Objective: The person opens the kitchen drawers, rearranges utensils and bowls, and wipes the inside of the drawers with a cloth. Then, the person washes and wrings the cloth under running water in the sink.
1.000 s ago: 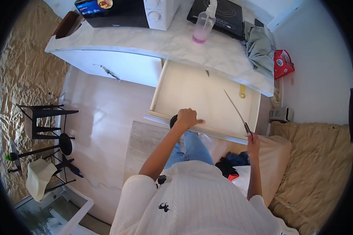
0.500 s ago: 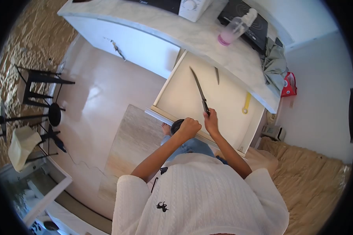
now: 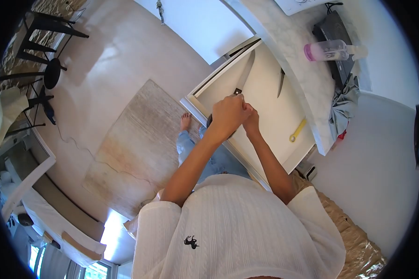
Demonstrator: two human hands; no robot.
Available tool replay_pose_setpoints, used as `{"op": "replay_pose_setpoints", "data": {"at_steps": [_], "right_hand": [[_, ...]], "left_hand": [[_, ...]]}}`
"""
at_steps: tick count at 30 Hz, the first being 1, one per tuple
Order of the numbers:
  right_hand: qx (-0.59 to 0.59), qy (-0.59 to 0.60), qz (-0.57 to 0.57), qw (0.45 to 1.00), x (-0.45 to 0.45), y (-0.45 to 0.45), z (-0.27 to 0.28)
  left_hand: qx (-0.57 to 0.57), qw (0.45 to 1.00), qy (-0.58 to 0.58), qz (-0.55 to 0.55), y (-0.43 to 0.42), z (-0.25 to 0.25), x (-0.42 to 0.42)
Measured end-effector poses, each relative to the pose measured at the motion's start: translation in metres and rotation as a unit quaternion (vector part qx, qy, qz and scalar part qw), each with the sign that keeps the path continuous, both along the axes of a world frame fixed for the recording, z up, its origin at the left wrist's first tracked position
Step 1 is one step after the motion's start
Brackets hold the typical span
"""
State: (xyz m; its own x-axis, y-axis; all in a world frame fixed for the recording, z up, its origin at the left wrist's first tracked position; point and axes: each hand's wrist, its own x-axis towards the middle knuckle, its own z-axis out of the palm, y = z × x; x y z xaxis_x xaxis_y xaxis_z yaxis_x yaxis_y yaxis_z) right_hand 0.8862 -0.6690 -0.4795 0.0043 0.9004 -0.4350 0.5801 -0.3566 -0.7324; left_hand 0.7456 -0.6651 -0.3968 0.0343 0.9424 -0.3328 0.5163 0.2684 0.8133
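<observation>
A large kitchen knife points up and away over the open drawer. My left hand is closed over its black handle, which is mostly hidden. Against it, on the right, my right hand is closed, its fingers partly covered, so what it grips cannot be made out. A dark round thing shows at the left edge of my left hand, largely hidden. Inside the drawer lie a smaller dark-handled knife and a yellow tool with a ring end.
On the marble counter are a spray bottle with pink liquid, a black hotplate and a grey cloth. A rug lies below on the left. Black chairs stand at the far left.
My right hand has carried the large knife left across the drawer and now meets my left hand. The knife's tip has swung to the right. The view has turned and shifted.
</observation>
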Motion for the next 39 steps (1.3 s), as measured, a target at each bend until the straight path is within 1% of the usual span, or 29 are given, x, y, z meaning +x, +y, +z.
{"op": "replay_pose_setpoints", "data": {"at_steps": [1, 2, 3, 4, 6, 7, 10, 11, 13, 14, 16, 17, 18, 19, 20, 22, 23, 24, 26, 29, 30, 31, 32, 33, 34, 36, 37, 38, 39], "right_hand": [[-0.036, -0.003, -0.009, 0.999, -0.009, 0.000, 0.036], [-0.081, 0.132, -0.042, 0.987, -0.006, -0.003, 0.054], [-0.119, 0.266, -0.075, 0.954, 0.001, -0.006, 0.069], [-0.149, 0.395, -0.104, 0.900, 0.012, -0.009, 0.080], [-0.096, 0.379, -0.120, 0.912, 0.032, -0.015, 0.093], [-0.069, 0.371, -0.131, 0.917, 0.041, -0.019, 0.099], [0.158, 0.270, -0.145, 0.939, 0.061, -0.031, 0.121], [0.170, 0.276, -0.185, 0.928, 0.066, -0.037, 0.135], [0.255, 0.212, -0.163, 0.929, 0.075, -0.054, 0.141], [0.293, 0.176, -0.154, 0.927, 0.078, -0.064, 0.142], [0.249, 0.223, -0.213, 0.918, 0.080, -0.085, 0.146], [0.234, 0.245, -0.239, 0.910, 0.079, -0.092, 0.150], [0.217, 0.267, -0.264, 0.901, 0.079, -0.099, 0.153], [0.185, 0.275, -0.273, 0.903, 0.079, -0.105, 0.154], [0.212, 0.248, -0.251, 0.912, 0.078, -0.109, 0.158], [0.262, 0.187, -0.204, 0.924, 0.077, -0.111, 0.165], [0.295, 0.213, -0.227, 0.903, 0.076, -0.113, 0.164], [0.291, 0.215, -0.255, 0.897, 0.078, -0.119, 0.163], [0.311, 0.261, -0.360, 0.840, 0.083, -0.128, 0.158], [0.314, 0.182, -0.533, 0.764, 0.101, -0.144, 0.130], [0.325, 0.138, -0.572, 0.740, 0.111, -0.151, 0.100], [0.297, -0.016, -0.591, 0.750, 0.119, -0.156, 0.088], [0.257, -0.168, -0.597, 0.741, 0.128, -0.158, 0.078], [0.184, -0.257, -0.586, 0.746, 0.132, -0.162, 0.064], [0.190, -0.250, -0.565, 0.763, 0.130, -0.160, 0.046], [0.199, -0.235, -0.520, 0.797, 0.123, -0.147, 0.011], [0.084, -0.145, -0.589, 0.791, 0.128, -0.132, 0.004], [-0.031, -0.050, -0.641, 0.765, 0.134, -0.116, -0.003], [-0.144, 0.049, -0.675, 0.722, 0.143, -0.105, -0.011]], "left_hand": [[0.025, 0.997, -0.062, 0.033, 0.002, 0.007, -0.001], [0.051, 0.989, -0.125, 0.062, 0.004, 0.014, 0.000], [0.078, 0.975, -0.189, 0.085, 0.007, 0.020, 0.002], [0.123, 0.965, -0.209, 0.099, 0.010, 0.024, 0.007], [0.209, 0.937, -0.256, 0.118, 0.015, 0.027, 0.022], [0.227, 0.938, -0.244, 0.096, 0.015, 0.032, 0.025], [0.094, 0.972, -0.198, -0.078, 0.009, 0.027, 0.029], [0.089, 0.975, -0.168, -0.114, 0.009, 0.029, 0.032], [0.078, 0.975, -0.102, -0.181, 0.009, 0.036, 0.039], [0.139, 0.965, -0.138, -0.172, 0.010, 0.040, 0.044], [0.251, 0.931, -0.217, -0.153, 0.009, 0.047, 0.057], [0.236, 0.933, -0.176, -0.205, 0.009, 0.055, 0.059], [0.099, 0.950, -0.241, -0.171, 0.000, 0.071, 0.067], [0.086, 0.946, -0.240, -0.203, -0.003, 0.074, 0.073], [0.073, 0.940, -0.238, -0.233, -0.004, 0.077, 0.078], [0.125, 0.915, -0.196, -0.330, -0.002, 0.098, 0.087], [0.151, 0.897, -0.176, -0.376, 0.002, 0.106, 0.092], [0.098, 0.881, -0.133, -0.444, 0.011, 0.109, 0.093], [0.017, 0.844, -0.107, -0.526, 0.032, 0.095, 0.097], [0.024, 0.839, -0.177, -0.514, 0.058, 0.061, 0.138], [0.121, 0.816, -0.121, -0.553, 0.060, 0.047, 0.159], [0.144, 0.808, -0.084, -0.565, 0.057, 0.034, 0.180], [0.168, 0.799, -0.047, -0.575, 0.053, 0.019, 0.204], [0.162, 0.810, -0.036, -0.563, 0.051, -0.006, 0.230], [0.155, 0.820, -0.027, -0.550, 0.047, -0.030, 0.256], [0.220, 0.807, -0.007, -0.548, 0.031, -0.055, 0.309], [0.253, 0.799, 0.003, -0.545, 0.027, -0.062, 0.328], [0.308, 0.777, 0.052, -0.546, 0.026, -0.070, 0.341], [0.361, 0.752, 0.101, -0.542, 0.024, -0.077, 0.351]]}}
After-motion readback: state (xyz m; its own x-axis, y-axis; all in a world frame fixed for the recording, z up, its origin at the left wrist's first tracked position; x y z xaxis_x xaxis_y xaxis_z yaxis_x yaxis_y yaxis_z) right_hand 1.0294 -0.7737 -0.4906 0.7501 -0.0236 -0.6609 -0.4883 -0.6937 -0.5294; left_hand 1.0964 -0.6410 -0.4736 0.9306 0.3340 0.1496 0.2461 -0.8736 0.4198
